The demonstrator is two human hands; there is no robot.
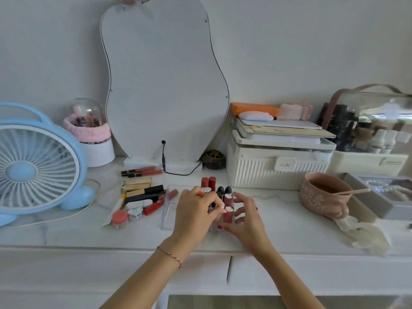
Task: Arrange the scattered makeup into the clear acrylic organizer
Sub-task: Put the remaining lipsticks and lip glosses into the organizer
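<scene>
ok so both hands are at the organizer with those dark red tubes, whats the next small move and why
Probably seat the front dark red tube upright in its slot, then let go. Both the left hand and right hand are on the tubes in the clear acrylic organizer, and loose lipsticks wait on the left of it, so the left hand could fetch one next.

The clear acrylic organizer [166,216] looks like glossy transparent plastic, its walls nearly vanishing against the smooth, faintly veined white tabletop [66,233]. The lip tubes [228,210] standing in it appear to be shiny dark red plastic with pale caps. The loose lipsticks [142,192] beside it show black and gold glossy casings. The blue fan [38,166] is smooth matt plastic. The pink mug [321,195] looks like glazed ceramic with a wooden-looking stick [354,191] in it. The white storage box [276,166] is ribbed plastic
</scene>
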